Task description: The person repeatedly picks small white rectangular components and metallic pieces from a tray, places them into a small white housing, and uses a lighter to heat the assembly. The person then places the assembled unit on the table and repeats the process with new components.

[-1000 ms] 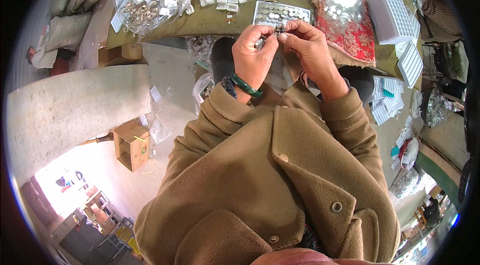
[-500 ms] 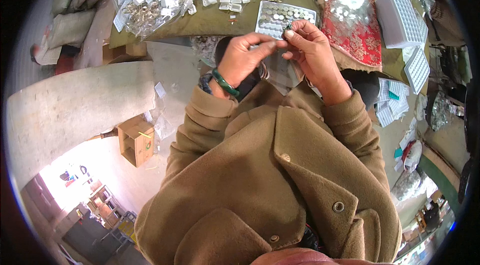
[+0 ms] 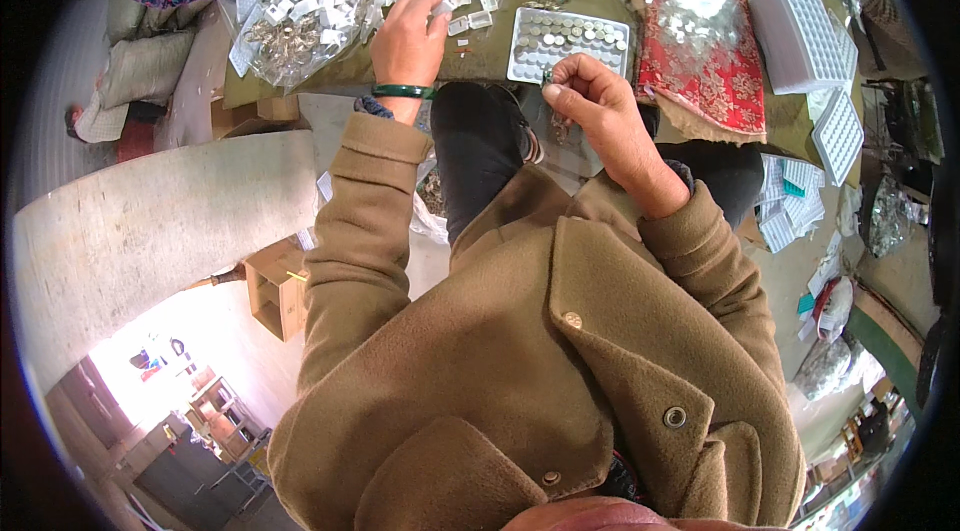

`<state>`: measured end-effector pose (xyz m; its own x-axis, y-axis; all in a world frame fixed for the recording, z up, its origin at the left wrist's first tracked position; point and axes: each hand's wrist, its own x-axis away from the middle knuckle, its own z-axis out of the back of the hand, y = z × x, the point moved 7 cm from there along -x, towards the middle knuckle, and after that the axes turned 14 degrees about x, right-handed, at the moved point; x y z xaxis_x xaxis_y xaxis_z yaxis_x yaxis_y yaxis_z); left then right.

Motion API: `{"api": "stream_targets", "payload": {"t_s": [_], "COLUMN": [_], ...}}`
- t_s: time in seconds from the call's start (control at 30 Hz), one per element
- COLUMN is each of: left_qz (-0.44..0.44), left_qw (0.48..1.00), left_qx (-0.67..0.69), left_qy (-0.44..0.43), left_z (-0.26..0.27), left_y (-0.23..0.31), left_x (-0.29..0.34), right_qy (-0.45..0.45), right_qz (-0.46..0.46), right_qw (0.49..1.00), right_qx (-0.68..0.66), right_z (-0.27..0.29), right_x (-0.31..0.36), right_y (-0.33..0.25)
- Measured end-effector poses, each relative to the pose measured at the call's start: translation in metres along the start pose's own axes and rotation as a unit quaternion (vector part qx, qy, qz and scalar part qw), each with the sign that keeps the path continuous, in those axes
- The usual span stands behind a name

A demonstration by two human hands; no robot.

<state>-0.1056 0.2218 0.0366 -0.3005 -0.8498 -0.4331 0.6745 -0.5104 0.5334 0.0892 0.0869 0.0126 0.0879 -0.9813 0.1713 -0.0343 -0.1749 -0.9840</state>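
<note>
Right hand (image 3: 605, 116) pinches dark green part (image 3: 547, 78) at worktop (image 3: 485, 59) front edge, presumably for control; left hand (image 3: 408, 46): grip indeterminable.

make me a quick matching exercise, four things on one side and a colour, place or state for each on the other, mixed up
1. left hand
2. right hand
3. bangle
4. patterned cloth

A. dark green, around a wrist
B. pinching a small dark item
C. red, right of the white tray
D. by the translucent plastic pieces

Pairs: 1-D, 2-B, 3-A, 4-C
</note>
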Motion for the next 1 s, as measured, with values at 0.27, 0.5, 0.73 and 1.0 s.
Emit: {"api": "stream_targets", "payload": {"t_s": [0.27,0.5,0.73,1.0], "left_qz": [0.304,0.322,0.313,0.247], "left_qw": [0.688,0.587,0.624,0.732], "left_qx": [0.658,0.740,0.714,0.635], "left_qy": [-0.029,-0.061,-0.042,0.033], "left_z": [-0.023,-0.039,-0.038,-0.031], "left_y": [0.014,0.073,0.087,0.096], "left_x": [0.050,0.088,0.090,0.089], "right_qy": [0.035,0.025,0.054,0.060], "right_qz": [-0.007,-0.051,-0.028,0.004], "right_qw": [0.997,0.977,0.986,0.993], "right_qx": [-0.075,-0.205,-0.155,-0.103], "right_z": [-0.006,-0.011,-0.002,0.000], "right_x": [-0.006,0.005,0.013,0.013], "right_y": [-0.012,-0.007,-0.007,-0.013]}}
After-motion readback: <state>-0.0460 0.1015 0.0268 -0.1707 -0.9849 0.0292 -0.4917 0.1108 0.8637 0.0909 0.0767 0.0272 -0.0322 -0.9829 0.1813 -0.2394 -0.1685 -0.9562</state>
